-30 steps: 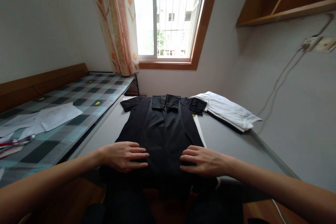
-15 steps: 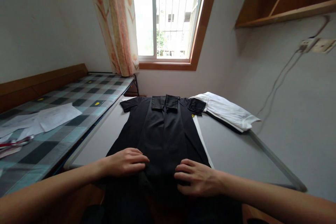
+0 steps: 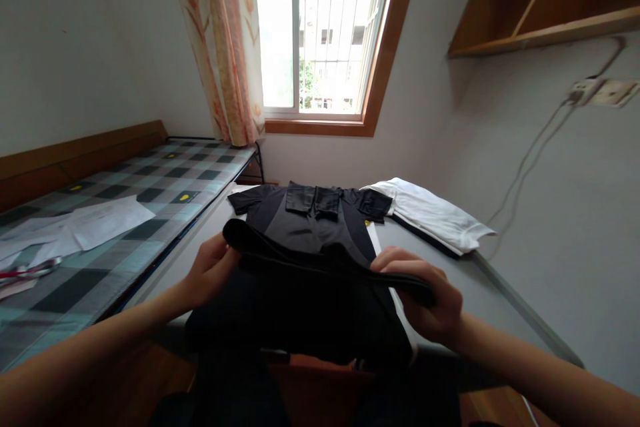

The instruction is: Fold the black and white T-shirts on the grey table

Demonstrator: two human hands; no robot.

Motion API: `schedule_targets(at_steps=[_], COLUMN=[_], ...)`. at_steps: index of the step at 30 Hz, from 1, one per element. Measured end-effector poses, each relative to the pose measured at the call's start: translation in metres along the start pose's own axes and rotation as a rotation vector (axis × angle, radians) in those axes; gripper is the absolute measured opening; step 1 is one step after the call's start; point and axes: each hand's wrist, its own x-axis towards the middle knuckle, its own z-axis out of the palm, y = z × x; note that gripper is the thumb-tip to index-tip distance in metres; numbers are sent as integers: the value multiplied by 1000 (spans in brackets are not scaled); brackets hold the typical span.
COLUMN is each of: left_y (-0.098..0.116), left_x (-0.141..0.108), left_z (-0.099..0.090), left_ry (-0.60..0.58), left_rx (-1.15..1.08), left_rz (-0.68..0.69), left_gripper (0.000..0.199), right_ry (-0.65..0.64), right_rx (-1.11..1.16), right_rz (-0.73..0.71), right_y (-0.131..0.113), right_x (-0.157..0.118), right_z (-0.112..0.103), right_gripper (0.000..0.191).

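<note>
A black short-sleeved shirt (image 3: 253, 197) lies spread on the table, its sleeves toward the window. On top of it lies a second black garment that looks like trousers (image 3: 300, 237), with two folded ends side by side near the shirt's neck. The near edge of the trousers is raised in a dark, wavy band above the shirt. At that band's left end, my left hand (image 3: 213, 270) is closed with the cloth between thumb and fingers. My right hand (image 3: 425, 287) grips the other end, fingers over the top. Below, the shirt's lower part is in deep shadow.
A white garment (image 3: 430, 213) lies along the right edge of the grey table (image 3: 470, 307). To the left stands a bed with a checked mattress (image 3: 200, 173), bearing papers (image 3: 110, 220). Ahead is a curtained window (image 3: 330, 47); a wooden shelf (image 3: 540, 30) hangs at right.
My hands were resting on the flat black cloth near the table's front edge. Now they are farther apart and higher, and the trousers' near edge is lifted between them.
</note>
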Motion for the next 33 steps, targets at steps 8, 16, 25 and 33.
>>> schedule_targets(at_steps=[8,16,25,33], left_y=[16,-49,-157,-179], left_x=[-20,76,161,136], left_z=[4,29,69,67], left_ry=[-295,-111,-40,-48], left_rx=[-385,-607,-214,12], left_rz=[-297,-419,-805,-579], left_gripper=[39,31,22,54], right_ry=[-5,232,141,75], right_rx=[60,125,-262,-438], right_rz=[203,337,838,738], right_y=[-23,92,243,244], right_x=[-21,60,102,72], right_z=[8,34,60,69], right_gripper=[33,31,31,44])
